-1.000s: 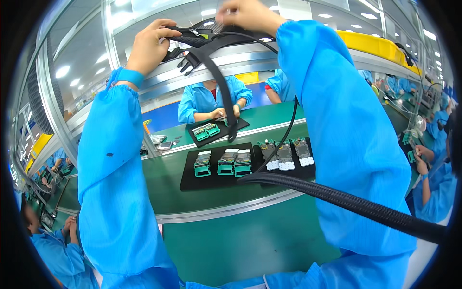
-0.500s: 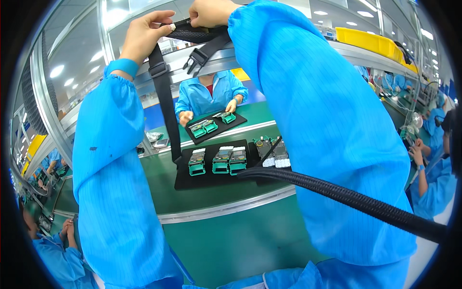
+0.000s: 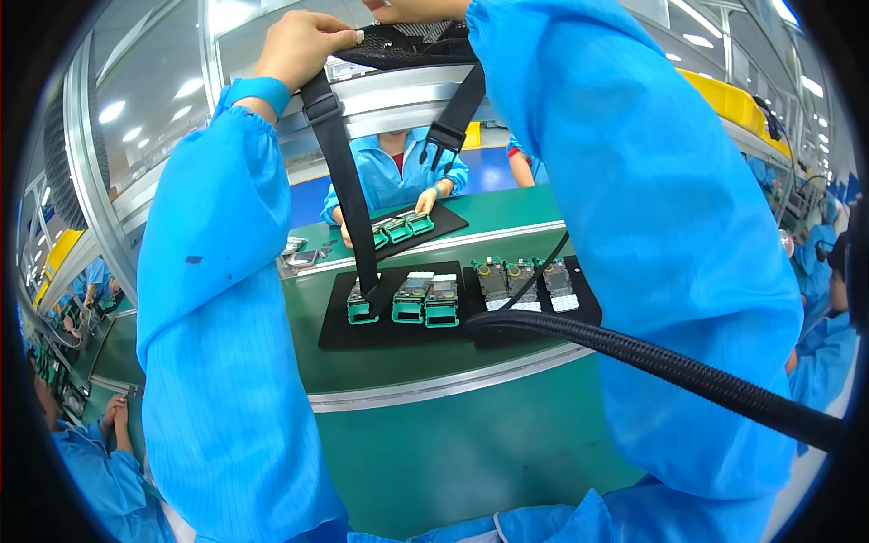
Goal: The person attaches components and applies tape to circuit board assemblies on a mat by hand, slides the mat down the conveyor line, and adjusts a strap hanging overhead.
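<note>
Left hand (image 3: 299, 47), upper left of the frame, pinches the near end of a black mesh pouch (image 3: 407, 56) between thumb and fingers. Below that hand a black strap (image 3: 342, 172) hangs nearly straight down, seemingly pulled by its own weight because the pouch is held up high. Its lower end crosses in front of the leftmost of three green-framed units (image 3: 409, 306); whether it touches is unclear. These units stand in a row on a black mat (image 3: 337, 333), laid over the green surface (image 3: 389, 366), probably to shield them and keep them apart.

Across the top centre runs the pouch itself, above the surface. At its right portion is the right hand (image 3: 418, 9), cut off by the frame's upper edge, so I cannot tell how its fingers are set. A buckle (image 3: 444, 138) dangles unfastened from a second strap near upper centre. Behind it, a co-worker in blue (image 3: 389, 181) has hands at similar units on another mat.

Right of centre, three circuit boards (image 3: 520, 282) with white lower ends lie on a second near mat (image 3: 590, 312). A thick black braided sleeve (image 3: 679, 366) slants from the lower right toward that mat, partly covering it.
</note>
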`<state>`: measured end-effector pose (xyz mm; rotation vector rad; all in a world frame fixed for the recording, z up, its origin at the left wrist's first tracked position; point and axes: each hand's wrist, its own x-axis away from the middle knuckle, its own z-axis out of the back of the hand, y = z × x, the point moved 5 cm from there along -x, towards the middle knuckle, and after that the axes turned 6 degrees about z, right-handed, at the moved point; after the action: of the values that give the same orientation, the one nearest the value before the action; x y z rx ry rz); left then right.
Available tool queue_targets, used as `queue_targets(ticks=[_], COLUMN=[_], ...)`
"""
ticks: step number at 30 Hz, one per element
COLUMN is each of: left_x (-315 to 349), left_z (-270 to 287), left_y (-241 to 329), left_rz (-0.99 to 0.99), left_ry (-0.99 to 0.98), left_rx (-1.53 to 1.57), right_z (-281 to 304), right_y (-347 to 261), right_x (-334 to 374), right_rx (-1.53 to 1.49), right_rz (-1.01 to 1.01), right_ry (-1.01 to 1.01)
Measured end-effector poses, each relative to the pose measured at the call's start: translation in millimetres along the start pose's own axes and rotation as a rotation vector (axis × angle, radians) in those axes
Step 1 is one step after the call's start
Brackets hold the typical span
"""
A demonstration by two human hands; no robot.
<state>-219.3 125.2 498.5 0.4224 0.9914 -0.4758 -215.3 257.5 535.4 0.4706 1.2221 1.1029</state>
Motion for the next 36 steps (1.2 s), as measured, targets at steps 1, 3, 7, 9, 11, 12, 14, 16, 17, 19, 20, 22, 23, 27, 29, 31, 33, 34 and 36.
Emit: queue_targets(ticks=[1, 3, 7, 9, 11, 12, 14, 16, 17, 19, 20, 22, 23, 27, 29, 31, 33, 34, 36], left_x=[0.1, 1.8, -6.2, -15.1, -13.0, -12.9, -11.6, -10.3, -8.0, -15.1, -17.6, -17.7, -13.8, -27.5, -18.3, -16.0, -18.0, -28.6, -22.7], left_z=[-1.7, 0.1, -5.6, -15.2, -16.7, -17.5, -16.3, -16.5, -14.1, -27.0, -32.9, -31.8, -26.2, -34.4, -29.2, -28.0, -27.9, -39.2, -42.9], left_y=[-2.4, -15.9, -19.8, -19.3, -33.3, -35.3, -39.7, -40.5, -41.2, -17.7, -12.5, -12.1, -24.1, -28.2, -40.1, -31.3, -29.0, -11.2, -20.4], left_rz=[-0.033, -0.043, -0.016, 0.003, 0.056, 0.094, 0.139, 0.192, 0.198, 0.191, 0.181, 0.188, 0.211, 0.256, 0.284, 0.295, 0.289, 0.240, 0.250], left_ry=[0.003, 0.040, 0.036, 0.031, 0.026, 0.003, -0.015, -0.058, -0.054, -0.077, -0.083, -0.098, -0.086, -0.026, -0.007, -0.097, -0.083, -0.088, -0.065], left_rx=[-0.121, -0.166, -0.168, -0.073, -0.003, 0.066, 0.132, 0.263, 0.261, 0.334, 0.348, 0.336, 0.304, 0.366, 0.322, 0.529, 0.489, 0.497, 0.457], right_z=[-3.7, -6.7, 8.5, 15.3, 29.8, 36.5, 38.7, 47.2, 54.2, 41.0, 27.5, 24.3, 13.9, 20.1, 16.9, 37.1, 12.0, 8.9, -8.1], right_y=[-0.2, -0.7, -4.8, 7.3, -10.3, -10.1, -17.2, -14.2, -13.7, 42.5, 69.7, 82.4, 85.6, 114.7, 84.4, 64.6, 98.6, 128.6, 120.5], right_x=[-3.6, -11.4, 22.6, 45.3, 49.4, 52.6, 58.0, 67.6, 71.3, 94.9, 106.4, 120.2, 115.2, 162.6, 157.4, 164.8, 173.4, 205.9, 213.5], right_rx=[-0.012, -0.198, 0.071, -0.348, -0.396, -0.397, -0.390, -0.400, -0.407, -0.273, -0.214, -0.271, -0.303, -0.334, -0.390, -0.240, 0.120, 0.199, 0.090], right_rz=[0.006, -0.295, -0.319, -0.425, -0.348, -0.345, -0.191, -0.156, -0.123, -0.281, -0.445, -0.741, -0.720, -0.534, -0.565, -0.073, -0.614, -0.488, -0.565], right_ry=[0.000, -0.251, -0.298, -0.355, -0.332, -0.331, -0.486, -0.248, -0.006, -0.004, -0.043, -0.097, -0.079, -0.426, -0.674, -0.209, -0.682, -0.765, -0.730])
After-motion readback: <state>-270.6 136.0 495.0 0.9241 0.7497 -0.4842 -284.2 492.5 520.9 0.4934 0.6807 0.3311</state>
